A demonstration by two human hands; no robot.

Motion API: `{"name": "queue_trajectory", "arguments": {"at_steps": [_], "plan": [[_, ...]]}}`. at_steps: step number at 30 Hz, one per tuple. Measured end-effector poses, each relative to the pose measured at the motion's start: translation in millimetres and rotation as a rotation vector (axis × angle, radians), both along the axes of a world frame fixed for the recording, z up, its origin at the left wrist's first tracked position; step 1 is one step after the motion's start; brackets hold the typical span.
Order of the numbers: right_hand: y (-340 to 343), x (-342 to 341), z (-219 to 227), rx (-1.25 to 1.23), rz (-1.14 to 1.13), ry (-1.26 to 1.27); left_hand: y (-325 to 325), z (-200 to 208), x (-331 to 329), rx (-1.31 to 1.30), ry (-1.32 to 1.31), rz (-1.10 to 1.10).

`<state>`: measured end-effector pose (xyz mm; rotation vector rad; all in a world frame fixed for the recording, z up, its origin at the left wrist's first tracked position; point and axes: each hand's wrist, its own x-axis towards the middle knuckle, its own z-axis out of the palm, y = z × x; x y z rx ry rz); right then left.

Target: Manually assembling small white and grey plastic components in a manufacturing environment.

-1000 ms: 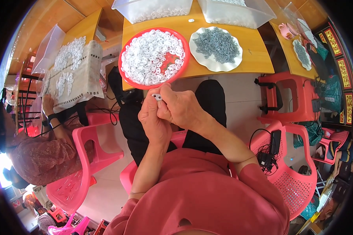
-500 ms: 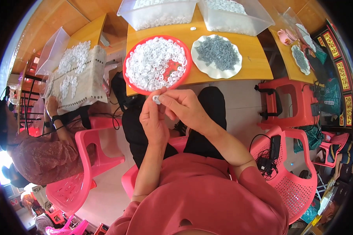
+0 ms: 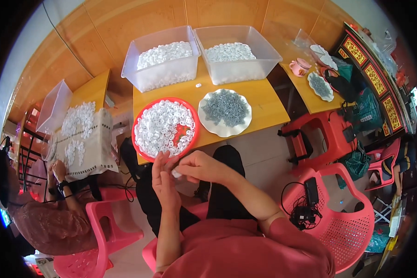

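Observation:
A small white plastic piece (image 3: 176, 173) is pinched between my two hands, just off the near edge of the table. My left hand (image 3: 166, 186) is closed on it from the left, its fingers pointing up. From the right, the bent fingers of my right hand (image 3: 200, 167) grip the same piece and cover most of it. Right beyond my fingertips is a red round tray (image 3: 197, 127) heaped with white oval pieces (image 3: 162, 123) that have holes. Beside it stands a scalloped white plate (image 3: 224, 132) with a pile of small grey pieces (image 3: 225, 107).
Two clear plastic bins (image 3: 160, 81) (image 3: 238, 69) of white pieces stand at the back of the yellow table (image 3: 268, 113). One loose white piece (image 3: 198, 85) lies before them. To the left, a co-worker (image 3: 55, 227) sits by a cloth with white pieces. A pink chair (image 3: 343, 222) holds black cables.
The view has tilted up, so the table and bins show lower. My fingers have closed further over the white piece, hiding its holes. The co-worker's two hands now show together.

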<state>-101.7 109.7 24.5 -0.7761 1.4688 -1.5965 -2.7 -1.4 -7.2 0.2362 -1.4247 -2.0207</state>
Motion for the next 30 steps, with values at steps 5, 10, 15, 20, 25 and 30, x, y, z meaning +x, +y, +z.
{"name": "queue_trajectory", "arguments": {"at_steps": [5,10,15,20,25,30], "plan": [[10.0,-64.4,7.7,-0.008,-0.539,0.182,-4.5,0.5,-2.6,0.178,-0.221,0.023],[16.1,-107.2,39.5,-0.025,-0.698,0.384,-1.0,-3.4,-4.7,0.137,-0.289,-0.019],[-3.8,-117.0,-19.5,0.222,-0.570,0.940,-2.8,-6.4,-4.4,0.173,-0.321,-0.005],[-45.2,-107.7,-46.8,0.327,-0.429,1.165,-8.1,-6.0,-0.4,0.168,-0.341,0.005],[-62.5,-115.9,-56.2,0.347,-0.346,1.196,-9.5,-12.2,-0.4,0.113,-0.390,-0.030],[-59.8,-108.2,-57.5,0.369,-0.218,1.270,-15.1,-15.3,1.9,0.093,-0.412,-0.061]]}}
